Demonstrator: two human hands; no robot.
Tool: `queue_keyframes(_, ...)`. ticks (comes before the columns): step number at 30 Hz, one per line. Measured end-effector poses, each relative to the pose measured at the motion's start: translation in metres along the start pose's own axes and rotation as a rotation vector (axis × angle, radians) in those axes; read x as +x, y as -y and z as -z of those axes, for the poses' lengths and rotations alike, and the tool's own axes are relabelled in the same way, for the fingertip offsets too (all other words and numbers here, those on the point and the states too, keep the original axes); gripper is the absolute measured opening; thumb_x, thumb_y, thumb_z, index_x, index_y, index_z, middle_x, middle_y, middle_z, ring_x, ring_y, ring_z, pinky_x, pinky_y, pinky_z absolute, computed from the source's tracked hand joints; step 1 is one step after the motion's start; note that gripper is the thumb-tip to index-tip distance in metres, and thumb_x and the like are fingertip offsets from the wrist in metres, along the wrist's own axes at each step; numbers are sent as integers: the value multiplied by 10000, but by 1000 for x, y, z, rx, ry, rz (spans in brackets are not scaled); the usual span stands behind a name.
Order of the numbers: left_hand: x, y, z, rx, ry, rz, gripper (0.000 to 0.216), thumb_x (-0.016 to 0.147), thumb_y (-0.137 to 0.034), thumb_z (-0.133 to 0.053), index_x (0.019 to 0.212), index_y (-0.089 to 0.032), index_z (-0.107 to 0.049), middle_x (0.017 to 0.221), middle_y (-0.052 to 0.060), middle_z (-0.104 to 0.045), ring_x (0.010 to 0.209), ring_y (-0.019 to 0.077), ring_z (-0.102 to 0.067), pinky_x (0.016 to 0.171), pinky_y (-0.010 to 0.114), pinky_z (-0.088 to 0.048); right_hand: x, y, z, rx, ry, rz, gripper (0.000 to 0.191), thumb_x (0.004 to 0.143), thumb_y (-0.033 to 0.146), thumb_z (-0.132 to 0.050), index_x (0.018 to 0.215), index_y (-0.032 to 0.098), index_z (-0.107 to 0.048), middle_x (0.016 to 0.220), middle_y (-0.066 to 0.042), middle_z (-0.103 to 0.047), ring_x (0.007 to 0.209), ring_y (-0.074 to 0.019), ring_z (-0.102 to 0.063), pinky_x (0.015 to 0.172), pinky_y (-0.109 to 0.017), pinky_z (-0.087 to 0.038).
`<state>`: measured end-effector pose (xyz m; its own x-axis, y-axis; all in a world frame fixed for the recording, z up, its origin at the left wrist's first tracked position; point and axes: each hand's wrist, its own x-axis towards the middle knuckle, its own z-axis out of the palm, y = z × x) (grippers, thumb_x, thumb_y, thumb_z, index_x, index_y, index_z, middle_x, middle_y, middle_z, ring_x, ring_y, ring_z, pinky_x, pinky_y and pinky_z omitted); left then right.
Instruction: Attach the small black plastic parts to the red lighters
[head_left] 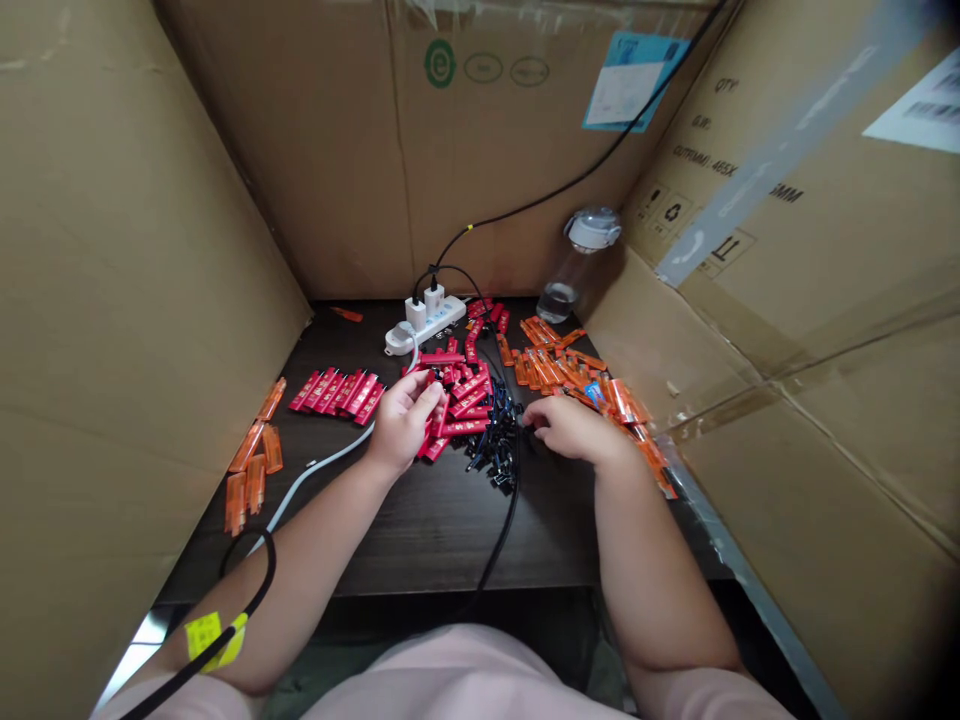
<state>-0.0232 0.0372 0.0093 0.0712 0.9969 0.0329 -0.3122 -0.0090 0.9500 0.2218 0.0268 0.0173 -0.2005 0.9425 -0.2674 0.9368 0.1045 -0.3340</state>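
My left hand (403,424) is closed, thumb against fingers, around a red lighter (438,418) whose black top shows near the fingertips. Around and behind it lies a loose pile of red lighters (469,400). Small black parts (496,445) are heaped between my two hands. At the right edge of that heap, my right hand (564,426) has its fingers curled together at the tips; what they hold, if anything, is too small to make out. A row of red lighters (337,391) lies left of my left hand.
Orange see-through lighters (551,368) spread along the right side, more (255,470) at the left edge. A white power strip (426,325) with plugs stands behind, beside a water bottle (559,298). A black cable (501,545) crosses the dark table (420,530); cardboard walls (300,150) enclose it.
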Motion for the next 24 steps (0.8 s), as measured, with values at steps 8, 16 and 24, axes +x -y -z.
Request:
queue_keyframes(8, 1, 3, 1, -6, 21, -13, 286, 716, -359, -725, 857, -139, -610, 660, -6, -610, 528, 72, -524, 479, 183, -417, 7, -4, -8, 12, -4, -31, 245, 720, 170, -656, 934, 257, -736, 858, -10, -722, 732, -164, -626, 640, -247, -417)
queue_keyframes(16, 1, 5, 2, 29, 34, -45, 271, 734, -353, -714, 868, -138, -618, 663, -1, -618, 544, 80, -529, 510, 202, -429, 10, -4, -9, 35, -47, -31, 137, 736, 166, -643, 829, 226, -723, 791, -16, -709, 708, -156, -613, 647, -249, -421)
queue_keyframes(24, 0, 3, 2, 19, 32, -32, 248, 734, -346, -711, 847, -146, -618, 663, -3, -617, 547, 83, -536, 521, 206, -442, 4, -2, 9, 1179, -447, -9, 196, 665, 267, -734, 818, 174, -654, 752, -17, -658, 636, -139, -614, 645, -295, -544)
